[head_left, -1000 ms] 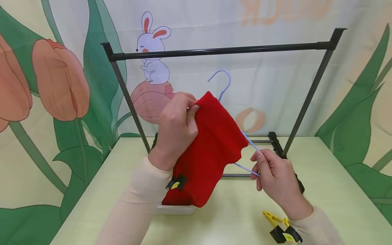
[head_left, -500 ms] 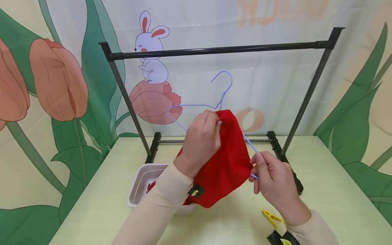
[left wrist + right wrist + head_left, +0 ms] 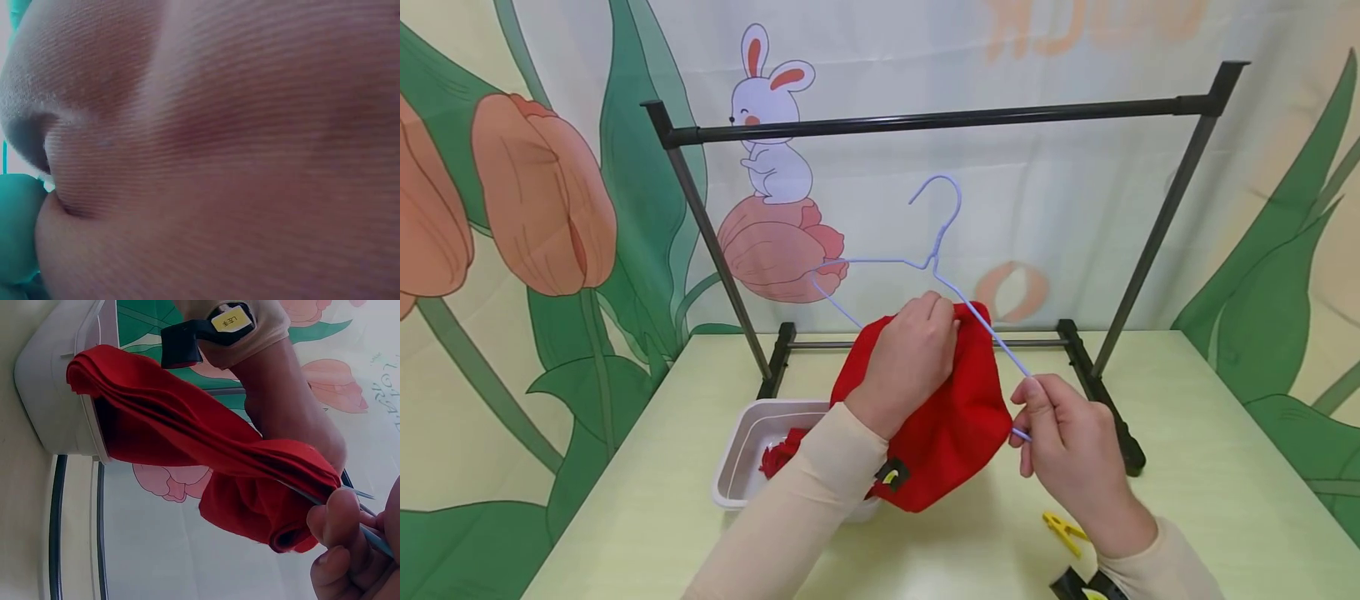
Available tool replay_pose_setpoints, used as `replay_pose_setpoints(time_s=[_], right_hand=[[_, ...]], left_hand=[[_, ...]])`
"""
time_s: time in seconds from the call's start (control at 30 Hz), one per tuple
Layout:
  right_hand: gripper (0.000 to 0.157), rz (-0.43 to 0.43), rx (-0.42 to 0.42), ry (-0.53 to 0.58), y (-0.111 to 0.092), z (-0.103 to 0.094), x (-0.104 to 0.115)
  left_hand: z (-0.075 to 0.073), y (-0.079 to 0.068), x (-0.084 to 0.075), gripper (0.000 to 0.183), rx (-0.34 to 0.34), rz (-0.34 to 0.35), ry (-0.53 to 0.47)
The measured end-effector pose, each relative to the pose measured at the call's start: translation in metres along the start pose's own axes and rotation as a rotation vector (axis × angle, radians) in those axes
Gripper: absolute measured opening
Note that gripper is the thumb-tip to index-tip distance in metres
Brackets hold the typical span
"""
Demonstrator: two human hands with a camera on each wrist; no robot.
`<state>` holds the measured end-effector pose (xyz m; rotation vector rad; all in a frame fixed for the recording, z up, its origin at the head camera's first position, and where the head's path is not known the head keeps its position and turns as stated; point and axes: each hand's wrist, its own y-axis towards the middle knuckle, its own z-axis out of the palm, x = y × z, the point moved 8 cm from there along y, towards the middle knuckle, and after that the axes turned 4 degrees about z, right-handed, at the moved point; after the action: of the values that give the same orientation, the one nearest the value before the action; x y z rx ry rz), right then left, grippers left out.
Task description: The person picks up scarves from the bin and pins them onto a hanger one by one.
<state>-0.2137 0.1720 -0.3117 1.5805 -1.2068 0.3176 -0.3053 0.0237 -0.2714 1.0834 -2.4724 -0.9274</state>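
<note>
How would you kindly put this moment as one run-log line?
left hand: grips red cloth | right hand: holds lavender hanger | yellow clip: on table

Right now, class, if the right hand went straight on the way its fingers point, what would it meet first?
Setting aside the hanger it grips, the right hand would probably meet the red cloth, close beside it in the head view; any depth gap is unclear.

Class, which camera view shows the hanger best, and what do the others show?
The head view: the hanger shows its hook and both shoulders, the red cloth hiding part. The right wrist view catches only short lengths by the right hand; the left wrist view shows none clearly.
</note>
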Motion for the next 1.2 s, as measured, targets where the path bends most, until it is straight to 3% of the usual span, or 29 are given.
replay_pose_setpoints(time_s=[0.13,0.27,0.37,0.43,0.57,0.67,0.73,0.8,0.87,0.97,1.07,1.13,1.2], right_hand=[[0.019,-0.022,-0.021,-0.012,-0.001,-0.001,0.001],[0.019,-0.027,-0.029,-0.024,-0.002,-0.001,0.001],[0.019,-0.019,-0.031,-0.025,-0.003,-0.001,-0.001],[0.018,-0.023,-0.034,-0.026,-0.003,-0.001,-0.002],[0.017,-0.071,-0.055,-0.033,-0.002,-0.002,0.000],[0.016,-0.107,-0.076,-0.039,-0.001,-0.003,0.001],[0.016,-0.117,-0.087,-0.046,0.000,-0.004,0.001],[0.016,-0.120,-0.094,-0.056,0.000,-0.004,-0.001],[0.016,-0.125,-0.101,-0.065,-0.001,-0.004,-0.001],[0.016,-0.123,-0.105,-0.066,-0.001,-0.004,-0.003],[0.016,-0.115,-0.103,-0.057,-0.001,-0.004,-0.004],[0.016,-0.109,-0.098,-0.047,-0.001,-0.003,-0.005],[0.017,-0.106,-0.093,-0.040,-0.002,-0.002,-0.006]], left_hand=[[0.008,0.002,0.004,0.013,0.092,-0.023,-0.049],[0.014,-0.003,0.011,0.012,0.184,-0.043,-0.166],[0.012,-0.010,0.017,0.012,0.199,-0.050,-0.231],[0.006,-0.016,0.020,0.010,0.165,-0.028,-0.255],[-0.012,-0.029,0.024,0.008,0.026,0.049,-0.272],[-0.025,-0.039,0.037,0.009,-0.072,0.035,-0.254],[-0.030,-0.046,0.054,0.009,-0.093,-0.043,-0.241],[-0.028,-0.055,0.075,0.012,-0.055,-0.165,-0.251],[-0.019,-0.066,0.097,0.020,0.045,-0.308,-0.301],[0.004,-0.088,0.121,0.039,0.261,-0.493,-0.430],[0.027,-0.107,0.131,0.047,0.406,-0.579,-0.608],[0.037,-0.116,0.134,0.040,0.435,-0.615,-0.754],[0.042,-0.121,0.135,0.032,0.420,-0.643,-0.890]])
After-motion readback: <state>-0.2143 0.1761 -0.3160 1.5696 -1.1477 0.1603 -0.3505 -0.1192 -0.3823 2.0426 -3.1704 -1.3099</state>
